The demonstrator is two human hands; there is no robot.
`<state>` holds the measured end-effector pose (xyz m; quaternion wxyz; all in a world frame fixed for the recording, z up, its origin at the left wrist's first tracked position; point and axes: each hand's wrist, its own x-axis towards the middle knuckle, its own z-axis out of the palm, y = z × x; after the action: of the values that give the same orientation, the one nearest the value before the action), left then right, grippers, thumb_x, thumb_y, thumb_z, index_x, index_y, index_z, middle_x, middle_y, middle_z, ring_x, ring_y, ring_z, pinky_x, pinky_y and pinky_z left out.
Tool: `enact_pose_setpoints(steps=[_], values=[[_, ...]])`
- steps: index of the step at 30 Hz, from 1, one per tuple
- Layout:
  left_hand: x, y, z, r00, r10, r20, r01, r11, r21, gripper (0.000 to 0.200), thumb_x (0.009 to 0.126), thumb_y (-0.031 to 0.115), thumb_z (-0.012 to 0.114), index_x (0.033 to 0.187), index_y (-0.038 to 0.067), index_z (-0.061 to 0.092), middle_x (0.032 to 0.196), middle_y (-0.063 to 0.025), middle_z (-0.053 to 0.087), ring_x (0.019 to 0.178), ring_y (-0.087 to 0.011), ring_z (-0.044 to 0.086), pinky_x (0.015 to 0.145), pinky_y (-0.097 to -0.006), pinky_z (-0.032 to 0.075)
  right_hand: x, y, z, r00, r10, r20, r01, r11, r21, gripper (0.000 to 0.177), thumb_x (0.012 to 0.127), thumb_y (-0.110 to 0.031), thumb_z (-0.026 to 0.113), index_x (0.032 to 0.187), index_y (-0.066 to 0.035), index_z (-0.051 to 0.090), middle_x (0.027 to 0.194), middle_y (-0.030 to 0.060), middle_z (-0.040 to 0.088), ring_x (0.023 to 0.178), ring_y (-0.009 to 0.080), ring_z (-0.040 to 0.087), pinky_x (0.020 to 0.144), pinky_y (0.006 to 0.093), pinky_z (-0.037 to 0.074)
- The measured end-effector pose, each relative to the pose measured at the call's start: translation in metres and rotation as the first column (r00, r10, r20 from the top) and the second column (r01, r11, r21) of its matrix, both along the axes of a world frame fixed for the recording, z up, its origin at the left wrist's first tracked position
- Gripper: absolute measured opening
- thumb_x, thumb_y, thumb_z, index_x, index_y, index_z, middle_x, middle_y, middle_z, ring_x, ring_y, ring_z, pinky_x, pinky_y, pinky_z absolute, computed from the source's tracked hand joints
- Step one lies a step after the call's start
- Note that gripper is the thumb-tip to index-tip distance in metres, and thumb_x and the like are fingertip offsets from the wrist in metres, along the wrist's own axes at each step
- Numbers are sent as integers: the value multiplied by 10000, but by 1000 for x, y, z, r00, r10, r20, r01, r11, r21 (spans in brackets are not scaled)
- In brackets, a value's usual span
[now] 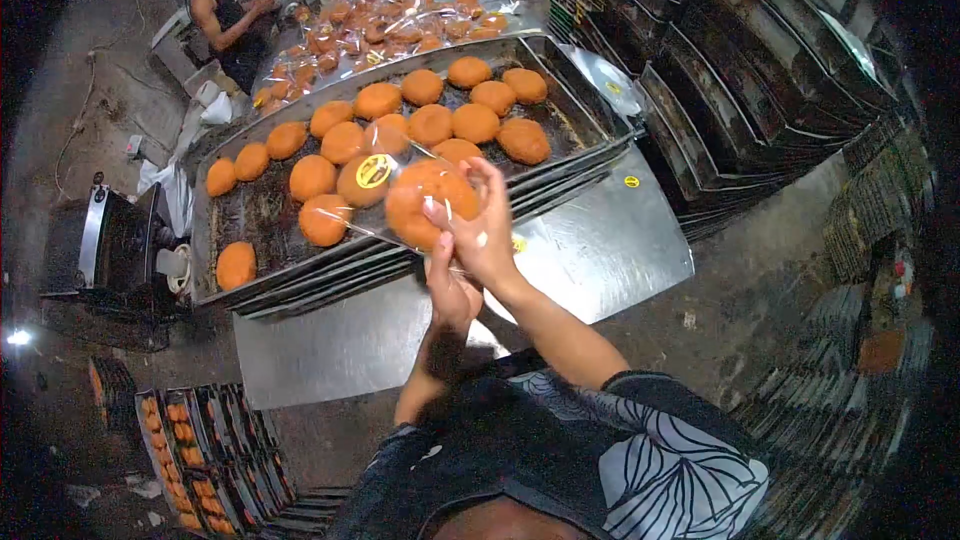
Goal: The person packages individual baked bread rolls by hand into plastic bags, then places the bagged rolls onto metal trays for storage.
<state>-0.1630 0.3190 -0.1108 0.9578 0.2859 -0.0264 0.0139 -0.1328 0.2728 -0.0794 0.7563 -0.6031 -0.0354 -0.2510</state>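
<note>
My right hand [485,230] grips a round orange bun [425,202] that sits inside a clear plastic bag [375,175] with a yellow sticker. My left hand [450,290] is just below it, fingers up against the bag's underside near the bun. Both hands are raised over the front edge of a metal baking tray [575,125] that carries several loose orange buns [475,122]. The tray rests on a stack of similar trays on a steel table [600,250].
Another person [230,20] sits at the far left beside a heap of bagged buns [385,25]. Tall stacks of dark empty trays [740,90] fill the right side. Crates with buns [190,450] stand on the floor at lower left. A dark machine [105,240] sits at left.
</note>
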Motion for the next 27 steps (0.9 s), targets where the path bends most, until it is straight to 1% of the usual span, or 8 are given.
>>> enact_pose_setpoints(steps=[6, 8, 10, 14, 16, 22, 26, 27], values=[[-10, -11, -57, 952, -264, 154, 144, 831, 537, 302, 811, 110, 549, 1090, 57, 447, 1047, -50, 469, 973, -159, 463, 831, -299, 400, 29, -74, 19, 992, 111, 67, -30, 696, -717, 173, 761, -168, 545, 792, -14, 618, 652, 152, 585, 582, 266, 584, 527, 340, 440], [-21, -29, -76, 790, -589, -169, 366, 233, 901, 372, 724, 192, 651, 1013, 14, 501, 938, -102, 528, 930, -174, 504, 786, -296, 421, 89, -67, 50, 961, -29, 276, 235, 614, -753, 163, 757, -146, 542, 812, 0, 589, 673, 160, 568, 648, 287, 571, 583, 367, 431], [-14, -48, -153, 762, -634, 132, -277, -135, 952, 388, 685, 238, 662, 969, 1, 543, 960, -191, 525, 845, -322, 537, 731, -349, 436, 104, -59, 64, 959, -61, 276, 255, 605, -754, 200, 760, -144, 541, 890, 3, 578, 755, 182, 576, 748, 300, 576, 656, 366, 438], [4, -45, -222, 814, -580, -41, -43, -131, 990, 184, 726, 112, 575, 861, -10, 599, 849, -188, 592, 809, -325, 562, 732, -370, 438, 32, -90, -23, 923, 317, 219, -61, 682, -729, 521, 756, -164, 549, 1212, 5, 362, 1153, 219, 446, 1066, 291, 447, 907, 348, 342], [5, -40, -219, 851, -521, -69, -33, -185, 982, 183, 727, 131, 565, 831, -15, 604, 842, -189, 597, 803, -315, 572, 725, -368, 444, -27, -133, -109, 636, 195, -746, -635, 682, -364, 405, 772, -291, 555, 1075, -23, 526, 851, 148, 608, 801, 207, 581, 739, 323, 452], [-10, -62, -135, 777, -538, -327, 589, 439, 678, 288, 807, 258, 542, 941, 6, 583, 830, -71, 609, 732, -115, 556, 656, -233, 451, -76, -173, -177, 768, 380, -515, -603, 700, -382, 255, 747, -206, 591, 911, -10, 577, 775, 163, 607, 685, 154, 567, 627, 308, 450], [-18, -70, -124, 826, -563, -37, 249, 305, 919, 304, 810, 271, 558, 899, -18, 586, 829, -62, 603, 771, -88, 547, 686, -230, 447, -93, -191, -143, 767, 192, -613, -590, 589, -553, 157, 781, -110, 502, 908, -20, 481, 776, 198, 588, 706, 343, 587, 597, 379, 453], [-25, -73, -141, 774, -557, -301, 622, 580, 526, 216, 789, 197, 591, 857, -7, 592, 785, -51, 605, 723, -90, 552, 662, -233, 451, -103, -188, -143, 832, 49, -552, -470, 591, -656, 158, 822, -164, 474, 887, -30, 419, 682, 198, 577, 625, 362, 575, 532, 398, 453]])
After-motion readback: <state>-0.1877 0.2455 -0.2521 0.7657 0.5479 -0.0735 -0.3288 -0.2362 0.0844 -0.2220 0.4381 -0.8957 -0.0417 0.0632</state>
